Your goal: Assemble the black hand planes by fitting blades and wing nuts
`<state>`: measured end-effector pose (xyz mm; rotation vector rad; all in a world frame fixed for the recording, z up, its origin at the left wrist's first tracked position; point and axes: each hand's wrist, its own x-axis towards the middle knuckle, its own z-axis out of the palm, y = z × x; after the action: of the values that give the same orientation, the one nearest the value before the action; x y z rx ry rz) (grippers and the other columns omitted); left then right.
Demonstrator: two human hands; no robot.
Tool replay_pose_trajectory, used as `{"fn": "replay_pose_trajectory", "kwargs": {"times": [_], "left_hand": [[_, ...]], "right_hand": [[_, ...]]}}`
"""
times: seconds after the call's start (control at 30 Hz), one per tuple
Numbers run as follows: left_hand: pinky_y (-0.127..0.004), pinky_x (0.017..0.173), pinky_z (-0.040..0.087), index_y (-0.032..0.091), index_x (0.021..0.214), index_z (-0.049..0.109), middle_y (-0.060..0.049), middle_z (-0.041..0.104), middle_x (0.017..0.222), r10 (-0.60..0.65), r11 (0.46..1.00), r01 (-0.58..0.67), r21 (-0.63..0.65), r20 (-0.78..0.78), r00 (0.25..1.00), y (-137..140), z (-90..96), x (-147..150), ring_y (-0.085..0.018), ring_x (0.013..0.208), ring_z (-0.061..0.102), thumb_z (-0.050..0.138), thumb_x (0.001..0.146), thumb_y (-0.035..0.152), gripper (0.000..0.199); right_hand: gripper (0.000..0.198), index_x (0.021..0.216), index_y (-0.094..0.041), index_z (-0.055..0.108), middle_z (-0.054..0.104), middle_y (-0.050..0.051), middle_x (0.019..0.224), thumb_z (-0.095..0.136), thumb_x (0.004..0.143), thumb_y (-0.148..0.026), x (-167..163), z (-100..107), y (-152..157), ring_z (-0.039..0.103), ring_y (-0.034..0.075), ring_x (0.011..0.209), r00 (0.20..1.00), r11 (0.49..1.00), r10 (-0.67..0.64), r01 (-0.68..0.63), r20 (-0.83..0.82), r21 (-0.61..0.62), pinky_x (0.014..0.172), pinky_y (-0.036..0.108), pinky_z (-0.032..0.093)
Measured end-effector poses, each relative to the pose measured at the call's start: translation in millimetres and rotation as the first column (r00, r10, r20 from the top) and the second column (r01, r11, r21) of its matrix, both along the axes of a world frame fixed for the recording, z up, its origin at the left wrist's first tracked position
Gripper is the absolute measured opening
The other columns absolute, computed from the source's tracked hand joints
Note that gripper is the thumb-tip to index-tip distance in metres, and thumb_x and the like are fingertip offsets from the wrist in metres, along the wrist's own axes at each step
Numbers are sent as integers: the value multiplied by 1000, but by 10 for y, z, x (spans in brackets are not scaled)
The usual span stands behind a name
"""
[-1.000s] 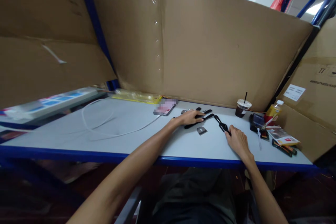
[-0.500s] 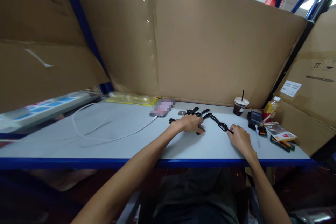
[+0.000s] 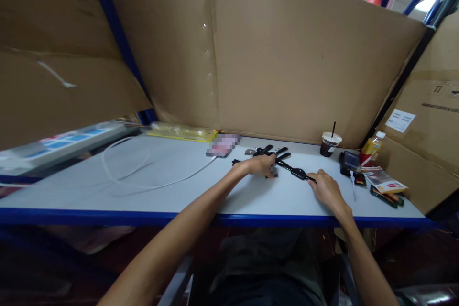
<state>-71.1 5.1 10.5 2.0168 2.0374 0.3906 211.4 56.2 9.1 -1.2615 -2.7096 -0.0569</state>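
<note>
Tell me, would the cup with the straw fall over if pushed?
The cup might tip if pushed high, since it narrows toward its base. The dark drink inside probably adds weight, and the lid could slow spills.

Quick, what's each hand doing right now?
Left hand: beside some black handles; whether it holds anything cannot be told.
Right hand: closed, holding one end of a long black tool.
</note>
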Motion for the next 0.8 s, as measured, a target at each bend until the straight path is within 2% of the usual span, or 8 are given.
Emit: {"fn": "replay_pose_trajectory", "kwargs": {"times": [0.17,0.27,0.37,0.47,0.53,0.67,0.8], "left_hand": [[-25,58,40,20,96,64,-3,69,84,12,999,-12,-37,15,1000,6,50,-93,-20,76,63,78,60,23,40],[-25,58,39,18,96,63,-1,68,78,-42,999,46,-16,190,981,-20,115,-74,-17,70,60,71,62,16,35],[-25,61,41,17,97,60,-1,69,78,-153,988,121,99,463,873,-14,140,61,-16,69,61,69,68,17,31],[-26,64,44,15,91,61,-3,70,77,-217,975,140,171,631,745,59,81,265,-15,70,63,69,72,20,21],[-26,65,45,14,86,63,-4,70,75,-237,969,124,216,650,722,134,5,381,-16,70,63,69,73,18,16],[-25,64,43,13,81,68,-3,68,72,-239,952,70,298,578,780,262,-150,478,-14,68,60,70,72,15,9],[-25,62,44,11,79,68,-4,67,72,-185,967,28,252,629,755,316,-228,485,-14,65,60,69,73,16,7]], "right_hand": [[33,129,-26,67,61,11,109,44,105,-26,-127,-38,-95,63,23,101,999,999,43,-42,-30,20,78,28,45],[33,129,-28,69,62,9,107,50,102,-25,-53,-29,-27,61,23,105,995,996,85,-87,-60,-25,84,29,45],[33,128,-30,71,63,8,105,55,99,-23,37,-39,90,59,23,106,984,985,144,-152,-104,-78,91,29,43],[30,124,-26,73,64,7,104,58,98,-21,63,-72,191,60,21,104,958,967,212,-234,-195,-102,94,29,43],[28,120,-21,73,65,7,104,60,96,-19,58,-84,234,60,20,103,939,956,239,-272,-246,-111,94,29,43],[26,114,-16,74,67,8,104,63,90,-13,70,-64,273,62,20,101,920,933,286,-331,-267,-140,94,29,44],[27,114,-18,75,68,8,103,63,90,-14,110,-52,297,63,20,101,904,919,321,-370,-283,-138,94,30,45]]}}
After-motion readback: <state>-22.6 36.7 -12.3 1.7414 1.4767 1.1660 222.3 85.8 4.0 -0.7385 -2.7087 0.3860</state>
